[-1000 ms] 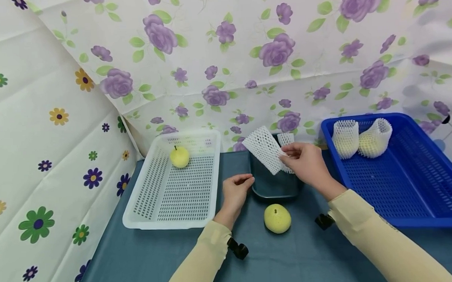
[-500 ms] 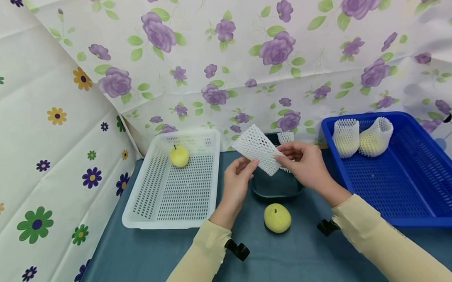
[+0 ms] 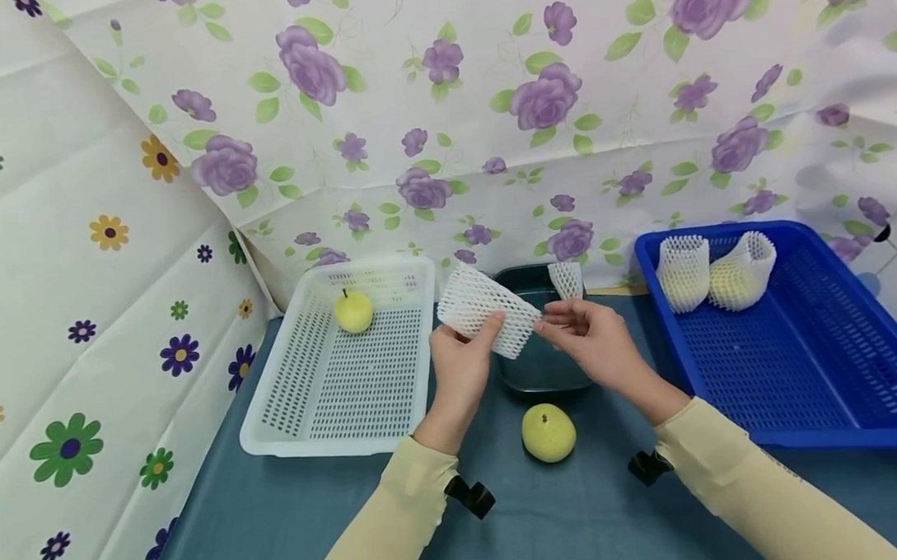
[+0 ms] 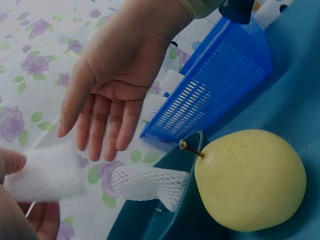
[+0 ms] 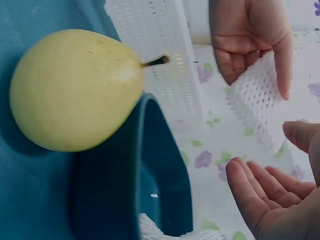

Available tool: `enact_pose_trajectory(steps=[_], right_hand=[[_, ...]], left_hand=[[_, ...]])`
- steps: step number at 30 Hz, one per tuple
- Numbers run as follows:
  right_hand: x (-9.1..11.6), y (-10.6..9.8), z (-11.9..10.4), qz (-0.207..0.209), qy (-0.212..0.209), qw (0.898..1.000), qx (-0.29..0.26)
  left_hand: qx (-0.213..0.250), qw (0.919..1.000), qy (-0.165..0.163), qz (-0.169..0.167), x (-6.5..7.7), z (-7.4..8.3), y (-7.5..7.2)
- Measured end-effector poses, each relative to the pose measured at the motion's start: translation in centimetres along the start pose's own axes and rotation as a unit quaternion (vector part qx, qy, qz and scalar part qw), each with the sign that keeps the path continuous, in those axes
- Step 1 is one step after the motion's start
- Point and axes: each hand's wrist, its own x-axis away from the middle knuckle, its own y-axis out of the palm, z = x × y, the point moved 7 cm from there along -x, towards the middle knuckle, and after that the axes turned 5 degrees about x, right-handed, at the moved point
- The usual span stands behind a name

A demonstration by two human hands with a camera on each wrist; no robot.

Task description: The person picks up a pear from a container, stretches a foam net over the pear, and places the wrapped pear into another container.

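My left hand [image 3: 457, 370] pinches a white foam fruit net [image 3: 482, 303] between thumb and fingers, holding it above the dark green tray [image 3: 544, 385]. Flattened, the net slants to the right. Close to its right end is my right hand [image 3: 602, 345]; in the right wrist view its thumb and fingers [image 5: 272, 185] are spread, with a gap to the net. Another foam net [image 3: 565, 280] lies in the tray, partly hidden behind the right hand. In front of the tray a yellow-green pear [image 3: 548, 433] sits on the table, its stem up.
On the left stands a white perforated basket [image 3: 335, 445] with one pear [image 3: 354, 311] inside. A blue basket [image 3: 803, 441] on the right holds two pears in foam nets [image 3: 683, 276]. Behind the table hangs a flowered sheet [image 3: 368, 101].
My left hand has come up and taken hold of the net, which has shifted left. My right hand, which gripped the net earlier, has let go of it.
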Motion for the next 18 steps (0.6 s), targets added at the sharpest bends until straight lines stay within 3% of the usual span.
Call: enact_pose_trajectory(steps=[4,9,13,18], right_hand=[[-0.1,1.1,0.8,-0.033,0.004,0.999,-0.020],[0.2,1.8,-0.5,-0.063,0.004,0.997,-0.032],[-0.3,1.6,-0.1,-0.029,0.004,0.998,-0.064],[-0.5,0.8,0.5,0.019,0.017,0.993,-0.116]], left_hand=[[-0.018,0.9983,0.050,0.023,0.1,1.0,-0.2],[-0.052,0.9957,0.077,-0.002,0.4,0.8,0.5],[-0.069,0.9926,0.090,-0.044,1.4,2.1,1.4],[-0.092,0.9834,0.111,-0.110,1.9,2.4,2.2]])
